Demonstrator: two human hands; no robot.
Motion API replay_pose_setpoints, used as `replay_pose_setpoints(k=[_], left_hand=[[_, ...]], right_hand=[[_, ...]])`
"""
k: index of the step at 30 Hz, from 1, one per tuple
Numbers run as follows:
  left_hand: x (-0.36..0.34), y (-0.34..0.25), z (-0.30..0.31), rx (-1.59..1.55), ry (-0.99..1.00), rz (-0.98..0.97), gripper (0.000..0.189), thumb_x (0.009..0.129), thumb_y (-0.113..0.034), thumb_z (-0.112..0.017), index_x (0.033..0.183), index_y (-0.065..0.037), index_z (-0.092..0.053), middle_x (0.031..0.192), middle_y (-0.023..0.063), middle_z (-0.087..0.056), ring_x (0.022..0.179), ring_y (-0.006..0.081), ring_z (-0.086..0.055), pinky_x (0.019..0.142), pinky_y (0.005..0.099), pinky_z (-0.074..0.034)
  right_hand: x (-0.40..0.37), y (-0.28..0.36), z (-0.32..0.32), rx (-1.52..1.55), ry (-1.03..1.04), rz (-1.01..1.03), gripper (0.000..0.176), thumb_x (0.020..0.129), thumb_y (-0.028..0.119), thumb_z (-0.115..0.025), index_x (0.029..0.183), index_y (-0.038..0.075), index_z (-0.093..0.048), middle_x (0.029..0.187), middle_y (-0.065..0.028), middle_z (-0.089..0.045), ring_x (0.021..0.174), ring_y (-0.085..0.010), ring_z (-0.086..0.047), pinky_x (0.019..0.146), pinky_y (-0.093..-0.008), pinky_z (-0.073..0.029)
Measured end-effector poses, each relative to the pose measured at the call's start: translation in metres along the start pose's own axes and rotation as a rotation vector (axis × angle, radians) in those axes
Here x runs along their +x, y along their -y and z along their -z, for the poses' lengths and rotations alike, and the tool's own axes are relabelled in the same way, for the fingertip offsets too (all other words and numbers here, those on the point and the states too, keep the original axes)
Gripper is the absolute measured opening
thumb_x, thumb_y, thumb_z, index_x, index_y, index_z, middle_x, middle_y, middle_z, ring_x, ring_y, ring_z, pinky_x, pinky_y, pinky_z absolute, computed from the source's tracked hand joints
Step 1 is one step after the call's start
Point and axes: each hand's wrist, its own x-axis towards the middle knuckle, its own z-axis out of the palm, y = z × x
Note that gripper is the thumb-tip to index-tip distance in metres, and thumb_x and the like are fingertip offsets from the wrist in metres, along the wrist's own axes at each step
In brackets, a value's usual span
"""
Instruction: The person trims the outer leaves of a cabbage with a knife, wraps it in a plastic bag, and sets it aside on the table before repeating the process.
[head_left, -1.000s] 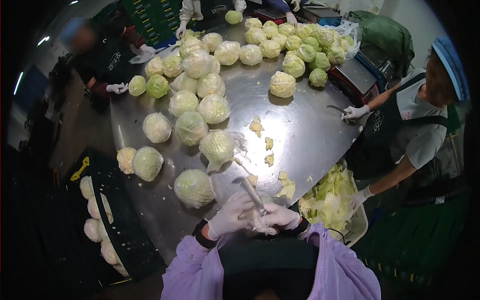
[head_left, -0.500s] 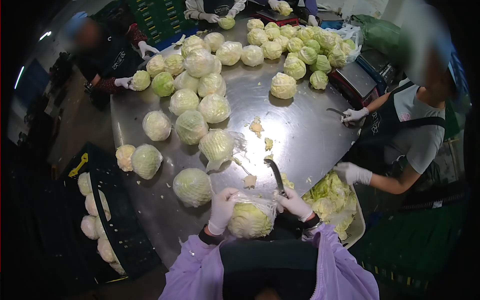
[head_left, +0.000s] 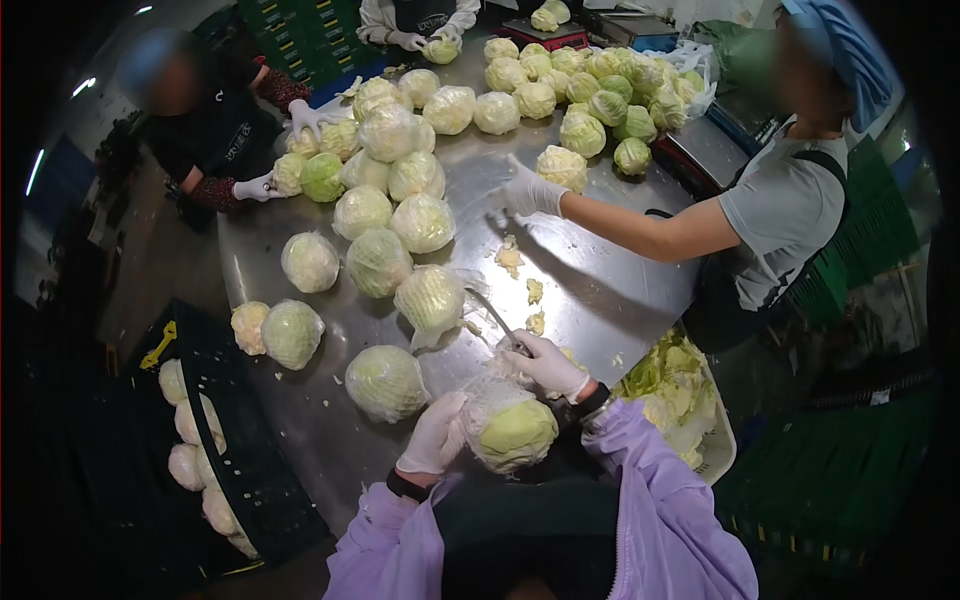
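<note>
Gloved in white, my left hand [head_left: 434, 436] grips the left side of a cabbage [head_left: 520, 436] close in front of my body. Clear plastic wrap [head_left: 490, 396] covers the cabbage's upper left, while its pale green leaves show bare at the lower right. My right hand [head_left: 548, 364], also gloved, is closed round a knife [head_left: 490, 311] just above the cabbage, and its fingers are at the gathered wrap. The dark curved blade points up and left over the table. Left of my left hand sits a wrapped cabbage [head_left: 386, 384]; another wrapped cabbage [head_left: 428, 303] lies beyond the blade.
Many cabbages, some wrapped, cover the left and far side of the metal table [head_left: 600, 290]. Leaf scraps [head_left: 509, 257] lie mid-table. A white basket [head_left: 722, 440] of leaves stands at right, a dark crate [head_left: 250, 470] at left. A co-worker's arm [head_left: 650, 228] reaches in from the right.
My right hand has moved left and up over the cabbage, swinging the knife leftward. More bare leaf shows at the cabbage's right. The right-hand co-worker now reaches across the table.
</note>
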Motion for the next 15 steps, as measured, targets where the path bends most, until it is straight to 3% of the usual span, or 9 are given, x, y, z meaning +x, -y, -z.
replay_pose_setpoints(k=[2, 4, 6, 7, 8, 10, 12, 14, 15], left_hand=[[0.001, 0.016, 0.013, -0.014, -0.063, -0.037, 0.038, 0.097, -0.011, -0.041, 0.131, 0.008, -0.039, 0.127, 0.0190, -0.052, 0.114, 0.0290, -0.055, 0.101, 0.0415, -0.044], [0.005, 0.026, 0.022, 0.018, -0.183, -0.159, 0.040, 0.098, -0.013, -0.040, 0.133, 0.007, -0.038, 0.131, 0.0194, -0.049, 0.120, 0.0300, -0.051, 0.104, 0.0431, -0.041], [0.006, 0.020, 0.005, -0.023, -0.160, -0.183, 0.040, 0.098, -0.012, -0.040, 0.135, 0.005, -0.037, 0.135, 0.0194, -0.046, 0.123, 0.0311, -0.048, 0.106, 0.0443, -0.038], [0.008, 0.019, 0.000, -0.122, -0.132, -0.186, 0.041, 0.098, -0.011, -0.039, 0.135, 0.005, -0.036, 0.136, 0.0193, -0.045, 0.124, 0.0315, -0.047, 0.107, 0.0442, -0.037], [0.011, 0.018, -0.003, -0.218, -0.101, -0.189, 0.041, 0.097, -0.009, -0.039, 0.136, 0.004, -0.036, 0.137, 0.0192, -0.045, 0.124, 0.0318, -0.047, 0.107, 0.0441, -0.037], [0.019, 0.024, -0.005, -0.273, -0.101, -0.126, 0.040, 0.097, -0.009, -0.040, 0.135, 0.004, -0.037, 0.136, 0.0191, -0.046, 0.123, 0.0320, -0.048, 0.107, 0.0443, -0.037], [0.015, 0.022, -0.009, -0.321, -0.107, -0.064, 0.040, 0.096, -0.010, -0.040, 0.134, 0.003, -0.039, 0.135, 0.0190, -0.047, 0.122, 0.0321, -0.048, 0.106, 0.0445, -0.038], [0.000, 0.013, -0.018, 1.414, -0.068, -0.074, 0.037, 0.097, -0.014, -0.041, 0.131, 0.000, -0.043, 0.132, 0.0194, -0.049, 0.121, 0.0317, -0.049, 0.104, 0.0454, -0.038], [0.000, 0.019, -0.016, 1.419, -0.058, -0.070, 0.037, 0.097, -0.014, -0.041, 0.131, 0.000, -0.043, 0.132, 0.0194, -0.049, 0.121, 0.0317, -0.049, 0.104, 0.0454, -0.038]], right_hand=[[-0.020, 0.015, 0.009, 0.022, -0.189, 0.121, 0.033, 0.086, 0.018, -0.064, 0.116, 0.005, -0.057, 0.095, -0.0062, -0.063, 0.076, -0.0141, -0.056, 0.069, -0.0287, -0.047], [-0.040, 0.029, 0.013, 0.063, -0.204, 0.101, 0.047, 0.082, 0.020, -0.071, 0.124, 0.005, -0.054, 0.103, -0.0028, -0.062, 0.082, -0.0137, -0.056, 0.073, -0.0275, -0.047], [-0.068, 0.065, 0.012, 0.180, -0.043, -0.179, 0.059, 0.078, 0.022, -0.077, 0.128, 0.004, -0.051, 0.108, -0.0063, -0.060, 0.092, -0.0153, -0.056, 0.082, -0.0282, -0.046], [-0.071, 0.031, -0.010, 0.103, -0.168, 0.054, 0.067, 0.074, 0.021, -0.080, 0.130, 0.001, -0.049, 0.113, -0.0084, -0.058, 0.100, -0.0169, -0.054, 0.089, -0.0294, -0.044], [-0.071, 0.023, -0.017, -0.113, -0.283, 0.164, 0.067, 0.073, 0.020, -0.081, 0.129, 0.001, -0.050, 0.117, -0.0104, -0.056, 0.106, -0.0188, -0.053, 0.092, -0.0308, -0.042], [-0.067, 0.011, -0.023, 0.169, -0.377, 0.010, 0.065, 0.075, 0.019, -0.079, 0.130, 0.002, -0.050, 0.116, -0.0089, -0.058, 0.102, -0.0185, -0.056, 0.090, -0.0303, -0.044], [-0.065, 0.004, -0.015, 0.306, -0.305, -0.131, 0.059, 0.078, 0.017, -0.076, 0.129, 0.002, -0.050, 0.114, -0.0074, -0.059, 0.098, -0.0168, -0.058, 0.084, -0.0282, -0.046], [-0.065, -0.010, -0.010, 0.448, -0.247, -0.267, 0.054, 0.082, 0.016, -0.073, 0.129, 0.002, -0.050, 0.111, -0.0059, -0.060, 0.093, -0.0150, -0.059, 0.079, -0.0260, -0.048], [-0.063, -0.028, -0.012, 0.555, -0.255, -0.290, 0.048, 0.085, 0.014, -0.068, 0.129, 0.002, -0.051, 0.107, -0.0045, -0.061, 0.085, -0.0118, -0.060, 0.072, -0.0229, -0.048]])
